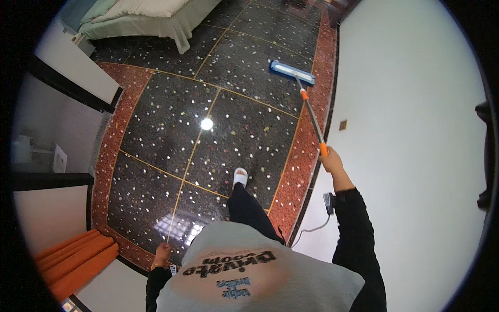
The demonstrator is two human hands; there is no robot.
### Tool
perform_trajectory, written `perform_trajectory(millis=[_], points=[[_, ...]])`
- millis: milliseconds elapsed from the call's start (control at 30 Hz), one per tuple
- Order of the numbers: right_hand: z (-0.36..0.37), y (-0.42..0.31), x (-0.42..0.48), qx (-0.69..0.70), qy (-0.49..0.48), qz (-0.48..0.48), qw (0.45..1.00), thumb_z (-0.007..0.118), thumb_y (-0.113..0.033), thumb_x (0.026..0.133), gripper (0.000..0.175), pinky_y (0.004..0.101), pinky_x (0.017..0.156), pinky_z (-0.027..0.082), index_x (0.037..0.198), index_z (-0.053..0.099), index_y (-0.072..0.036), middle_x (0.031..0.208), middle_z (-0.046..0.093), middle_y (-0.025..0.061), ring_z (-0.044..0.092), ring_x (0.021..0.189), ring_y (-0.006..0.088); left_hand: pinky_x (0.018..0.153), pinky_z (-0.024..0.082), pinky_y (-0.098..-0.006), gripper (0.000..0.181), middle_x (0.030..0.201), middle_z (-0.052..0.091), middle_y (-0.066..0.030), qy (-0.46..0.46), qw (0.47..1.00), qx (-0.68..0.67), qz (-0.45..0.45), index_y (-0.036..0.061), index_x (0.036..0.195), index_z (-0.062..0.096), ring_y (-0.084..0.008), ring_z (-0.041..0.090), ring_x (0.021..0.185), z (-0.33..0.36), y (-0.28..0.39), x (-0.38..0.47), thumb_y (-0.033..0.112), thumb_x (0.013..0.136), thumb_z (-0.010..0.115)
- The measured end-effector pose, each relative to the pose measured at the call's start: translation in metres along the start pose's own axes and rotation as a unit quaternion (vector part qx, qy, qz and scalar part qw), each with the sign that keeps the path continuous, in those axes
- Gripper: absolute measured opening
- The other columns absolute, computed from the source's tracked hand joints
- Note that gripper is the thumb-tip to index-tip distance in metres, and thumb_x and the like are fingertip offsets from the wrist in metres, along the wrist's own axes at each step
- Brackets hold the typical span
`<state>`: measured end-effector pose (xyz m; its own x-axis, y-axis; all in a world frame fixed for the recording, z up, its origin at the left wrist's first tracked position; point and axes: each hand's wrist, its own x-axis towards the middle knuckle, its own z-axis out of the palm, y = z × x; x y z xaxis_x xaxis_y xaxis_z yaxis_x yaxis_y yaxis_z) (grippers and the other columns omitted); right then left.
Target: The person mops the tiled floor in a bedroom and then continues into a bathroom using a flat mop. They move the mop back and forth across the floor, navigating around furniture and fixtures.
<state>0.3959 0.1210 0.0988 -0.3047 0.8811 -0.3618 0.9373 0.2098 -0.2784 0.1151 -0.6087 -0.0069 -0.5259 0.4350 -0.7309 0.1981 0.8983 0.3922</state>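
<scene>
My right hand [331,159] grips the orange end of a flat mop's metal pole [314,121], held out beside the white wall. The wide blue mop head [291,73] rests on the floor at the far end of the pole, one end reaching the red border strip. Low on the left, my left hand [162,253] hangs beside my body over the dark floor. Its fingers are too small to make out, and no object shows in it.
Dark speckled terrazzo [167,117] with brass lines and a red border covers the floor. A bed [144,27] stands at the far left. A doorway opens on the left, with an orange curtain [78,261] below it. A plugged-in adapter [329,203] trails a cable along the right wall.
</scene>
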Motion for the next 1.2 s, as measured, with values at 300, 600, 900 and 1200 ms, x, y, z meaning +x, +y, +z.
perform_trajectory(millis=[300,600,900,1200], points=[[0.069,-0.103,0.165,0.115,-0.004,0.019,0.993,0.065,-0.018,0.072,0.062,0.0398,0.084,0.047,0.13,0.044,-0.008,0.108,0.062,0.0177,0.06,0.1,0.0326,0.073,0.048,-0.0312,0.024,0.087,0.062,-0.013,0.237,0.962,-0.092,0.1,0.0006,0.106,0.057,-0.0228,0.062,0.08,-0.135,0.181,0.021,0.003,0.082,0.056],[0.152,-0.114,-0.028,0.177,-0.013,0.12,0.977,0.061,-0.01,0.074,0.073,0.0387,0.092,0.043,0.141,0.031,-0.017,0.121,0.054,0.0221,0.055,0.11,0.0345,0.07,0.048,-0.0321,0.022,0.084,0.064,-0.0106,0.018,0.987,-0.114,0.113,0.0036,0.102,0.06,-0.0201,0.061,0.076,-0.173,0.108,0.13,0.012,0.081,0.059],[0.231,-0.131,-0.314,0.187,-0.011,0.153,0.97,0.058,-0.009,0.077,0.074,0.0443,0.083,0.046,0.143,0.026,-0.019,0.111,0.058,0.0255,0.058,0.099,0.0401,0.061,0.046,-0.0298,0.018,0.078,0.06,-0.0076,-0.015,0.979,0.195,0.054,0.0027,0.097,0.059,-0.0165,0.057,0.069,-0.291,0.022,0.314,0.017,0.086,0.055],[0.287,-0.127,-0.645,0.141,-0.135,0.245,0.95,0.06,-0.021,0.081,0.072,0.0475,0.069,0.047,0.142,0.022,-0.018,0.093,0.062,0.0234,0.06,0.083,0.0416,0.068,0.05,-0.0332,0.022,0.078,0.064,-0.013,0.019,0.952,0.105,0.288,0.0033,0.098,0.06,-0.0237,0.063,0.073,-0.213,0.077,0.285,0.019,0.083,0.058]])
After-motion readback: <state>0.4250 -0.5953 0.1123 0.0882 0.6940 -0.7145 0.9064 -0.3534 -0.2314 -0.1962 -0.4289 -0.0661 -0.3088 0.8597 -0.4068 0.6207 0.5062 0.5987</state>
